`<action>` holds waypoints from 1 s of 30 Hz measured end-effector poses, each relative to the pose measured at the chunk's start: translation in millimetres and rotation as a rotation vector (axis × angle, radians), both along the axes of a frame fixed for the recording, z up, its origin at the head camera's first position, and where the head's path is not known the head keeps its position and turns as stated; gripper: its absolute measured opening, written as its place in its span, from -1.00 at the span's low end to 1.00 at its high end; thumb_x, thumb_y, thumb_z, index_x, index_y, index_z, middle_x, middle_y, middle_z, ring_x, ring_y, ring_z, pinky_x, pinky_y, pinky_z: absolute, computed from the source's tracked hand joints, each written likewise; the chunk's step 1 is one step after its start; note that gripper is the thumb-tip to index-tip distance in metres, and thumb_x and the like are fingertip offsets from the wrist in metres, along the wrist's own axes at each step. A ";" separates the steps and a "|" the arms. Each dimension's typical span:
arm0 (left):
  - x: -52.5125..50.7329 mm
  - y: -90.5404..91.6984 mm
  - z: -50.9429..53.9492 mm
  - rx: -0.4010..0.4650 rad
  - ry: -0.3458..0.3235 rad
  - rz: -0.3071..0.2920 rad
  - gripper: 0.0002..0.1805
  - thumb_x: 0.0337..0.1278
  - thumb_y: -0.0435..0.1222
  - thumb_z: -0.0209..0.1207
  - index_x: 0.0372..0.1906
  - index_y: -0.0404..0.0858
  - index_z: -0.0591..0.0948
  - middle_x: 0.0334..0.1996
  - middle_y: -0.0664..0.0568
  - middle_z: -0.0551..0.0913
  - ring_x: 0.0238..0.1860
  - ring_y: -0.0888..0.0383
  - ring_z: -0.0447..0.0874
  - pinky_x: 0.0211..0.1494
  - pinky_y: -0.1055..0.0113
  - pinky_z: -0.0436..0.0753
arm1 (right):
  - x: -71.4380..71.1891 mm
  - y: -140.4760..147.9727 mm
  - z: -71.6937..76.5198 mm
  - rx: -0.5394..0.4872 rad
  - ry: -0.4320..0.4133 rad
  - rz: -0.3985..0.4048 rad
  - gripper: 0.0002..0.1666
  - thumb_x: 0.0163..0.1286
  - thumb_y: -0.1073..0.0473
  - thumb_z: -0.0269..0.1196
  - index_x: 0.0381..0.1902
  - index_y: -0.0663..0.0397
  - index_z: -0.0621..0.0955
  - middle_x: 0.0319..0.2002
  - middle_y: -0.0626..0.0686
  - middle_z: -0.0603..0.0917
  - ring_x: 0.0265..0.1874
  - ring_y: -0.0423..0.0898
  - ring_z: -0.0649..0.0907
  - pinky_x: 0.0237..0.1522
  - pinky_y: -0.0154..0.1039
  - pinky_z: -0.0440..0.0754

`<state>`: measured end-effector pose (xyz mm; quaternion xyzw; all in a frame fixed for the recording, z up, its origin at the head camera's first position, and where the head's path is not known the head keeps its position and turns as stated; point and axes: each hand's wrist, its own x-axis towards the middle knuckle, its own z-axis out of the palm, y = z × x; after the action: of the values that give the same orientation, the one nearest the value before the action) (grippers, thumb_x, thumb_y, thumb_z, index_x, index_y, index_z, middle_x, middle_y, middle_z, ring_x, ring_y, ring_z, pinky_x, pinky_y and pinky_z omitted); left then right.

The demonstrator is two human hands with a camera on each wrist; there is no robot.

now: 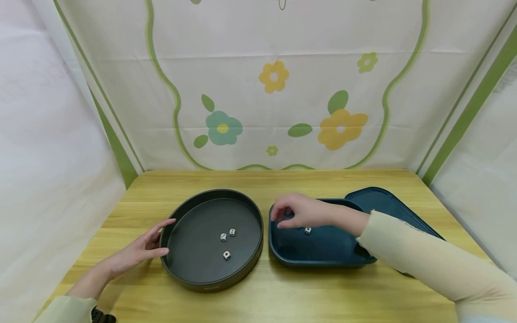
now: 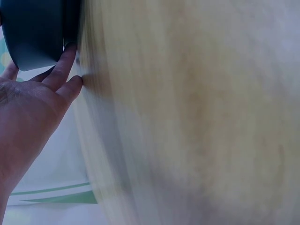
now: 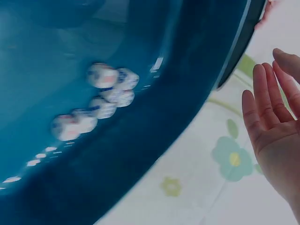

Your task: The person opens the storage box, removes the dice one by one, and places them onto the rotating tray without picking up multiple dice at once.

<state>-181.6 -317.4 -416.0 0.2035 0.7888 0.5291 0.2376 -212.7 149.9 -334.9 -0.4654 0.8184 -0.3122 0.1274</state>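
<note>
A round dark pan [image 1: 214, 215] holds three white dice [image 1: 227, 255]. My left hand [image 1: 133, 251] lies at its left side, thumb and index fingertip over the rim; in the left wrist view the left hand [image 2: 33, 103] touches the pan's outer wall [image 2: 33, 37] with extended fingers. Above the left part of a blue tray [image 1: 319, 262], my right hand [image 1: 300, 211] hangs with bent fingers and holds nothing visible. It partly hides the dice there; one die [image 1: 308, 230] shows. In the right wrist view, several blurred dice [image 3: 103, 108] lie together in the tray, apart from the right hand [image 3: 276, 136].
A flat dark blue tray or lid [image 1: 375, 199] lies behind and right of the blue tray, partly under the right sleeve [image 1: 428, 260]. All stand on a wooden table [image 1: 282, 298]. Flower-print cloth [image 1: 242, 89] encloses the back and both sides.
</note>
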 end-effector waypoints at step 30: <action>4.1 -4.4 0.3 -0.002 0.003 0.013 -0.23 0.41 -0.38 0.04 0.56 -0.13 -0.07 0.48 -0.41 -0.19 0.41 -0.41 -0.19 0.11 0.55 0.34 | 6.6 115.2 -51.4 0.138 -0.074 -0.336 -0.50 0.28 0.17 0.37 0.16 0.15 0.56 0.05 0.10 0.60 -0.03 0.03 0.61 -0.10 -0.04 0.58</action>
<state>-177.5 -321.8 -415.7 0.1991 0.7911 0.5292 0.2332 -206.0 265.1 -386.3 -0.3007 0.8988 -0.2891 0.1350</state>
